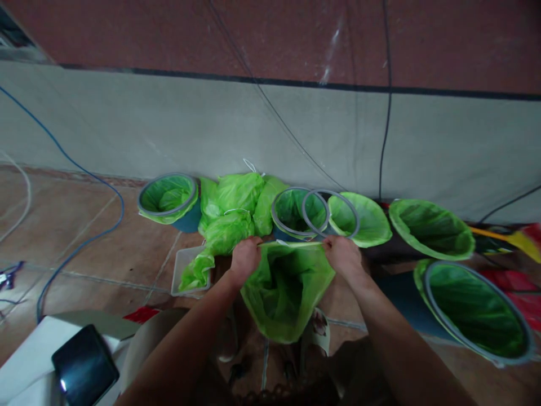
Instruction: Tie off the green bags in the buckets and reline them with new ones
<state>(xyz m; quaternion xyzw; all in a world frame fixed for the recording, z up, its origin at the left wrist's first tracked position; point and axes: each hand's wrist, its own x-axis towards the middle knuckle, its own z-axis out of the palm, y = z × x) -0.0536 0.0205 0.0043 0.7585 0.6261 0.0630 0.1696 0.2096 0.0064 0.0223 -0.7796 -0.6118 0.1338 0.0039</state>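
I hold a green plastic bag (285, 290) stretched wide between both hands, its mouth facing me. My left hand (245, 258) is closed on the bag's left rim and my right hand (344, 255) is closed on its right rim. Just beyond the bag stands a bin lined in green (296, 211), with a loose grey ring (332, 213) leaning over it. Several tied green bags (234, 206) lie heaped to the left of that bin.
More green-lined bins stand along the grey wall: one at the left (169, 197), one at the right (431, 228) and a grey-rimmed one near my right arm (475, 307). A clear tray (186, 265) lies on the tiled floor. Cables trail left. A dark phone (84, 363) rests lower left.
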